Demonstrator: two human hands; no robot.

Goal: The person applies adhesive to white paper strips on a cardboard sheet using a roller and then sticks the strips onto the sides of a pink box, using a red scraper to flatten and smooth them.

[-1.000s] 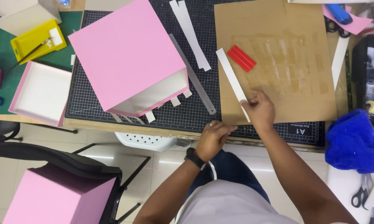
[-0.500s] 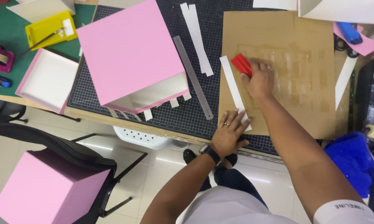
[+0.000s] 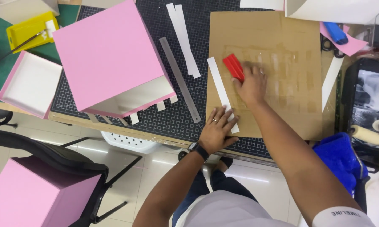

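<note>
From the head camera, looking down: the left hand (image 3: 216, 130) lies flat, fingers spread, pressing the near end of a long white paper strip (image 3: 220, 87) onto a sheet of brown cardboard (image 3: 282, 54). The right hand (image 3: 251, 84) is closed around a red plastic scraper (image 3: 233, 67), which sits just beside the strip on the cardboard; whether its edge touches the strip is hard to tell from here. The two hands are apart, the left nearer the body, the right farther up the sheet.

The cardboard rests on a dark gridded cutting mat (image 3: 185, 113). On the mat, to the left of the cardboard, lie a clear ruler (image 3: 180, 80) at a slant and two more white strips (image 3: 183, 40). Farther left stands a large pink box (image 3: 107, 56), tilted, with white tabs along its lower edge. A shallow pink-edged white tray (image 3: 29, 84) lies at the table's left end, with a yellow tray (image 3: 27, 29) above it. Another pink box (image 3: 33, 197) rests on a black chair (image 3: 71, 159) below. At the right are a blue cloth (image 3: 339, 162) and a paint roller (image 3: 372, 134).
</note>
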